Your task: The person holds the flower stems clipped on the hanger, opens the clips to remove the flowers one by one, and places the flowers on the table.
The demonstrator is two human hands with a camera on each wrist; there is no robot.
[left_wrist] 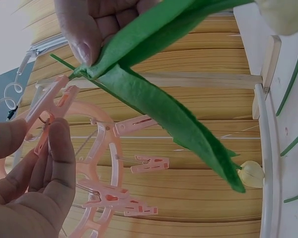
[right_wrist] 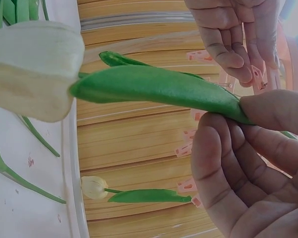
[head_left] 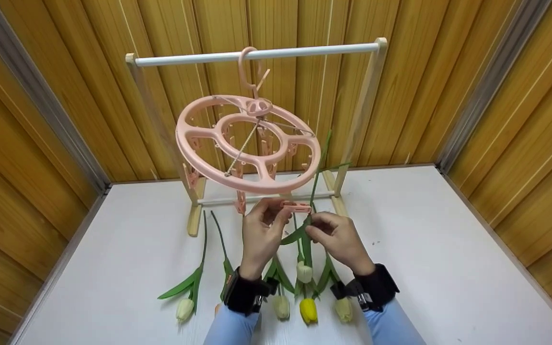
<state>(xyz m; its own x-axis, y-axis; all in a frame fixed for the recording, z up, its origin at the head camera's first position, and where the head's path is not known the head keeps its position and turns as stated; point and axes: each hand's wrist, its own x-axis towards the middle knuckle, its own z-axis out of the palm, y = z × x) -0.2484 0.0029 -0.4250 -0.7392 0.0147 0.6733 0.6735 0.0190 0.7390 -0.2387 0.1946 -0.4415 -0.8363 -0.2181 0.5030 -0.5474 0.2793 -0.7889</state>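
Note:
My left hand (head_left: 262, 237) pinches the ends of a pink clothespin (head_left: 297, 207) between thumb and fingers, under the front rim of a round pink clip hanger (head_left: 265, 184). My right hand (head_left: 342, 242) pinches a white artificial tulip (head_left: 304, 272) at the base of its green leaves (right_wrist: 154, 89). The tulip hangs blossom down, its stem pointing up past the hanger's right side. In the left wrist view the clothespin's tips are right at the stem, just above the leaves. Another white tulip (right_wrist: 94, 187) hangs upside down from a pink clip farther back.
The hanger hooks over the white bar (head_left: 314, 50) of a wooden stand, with several pink clips (head_left: 240, 202) dangling. On the white table (head_left: 113, 268) lie white tulips (head_left: 185, 310) and a yellow tulip (head_left: 308, 311), close to my forearms. Wood-patterned walls (head_left: 520, 143) enclose the back and sides.

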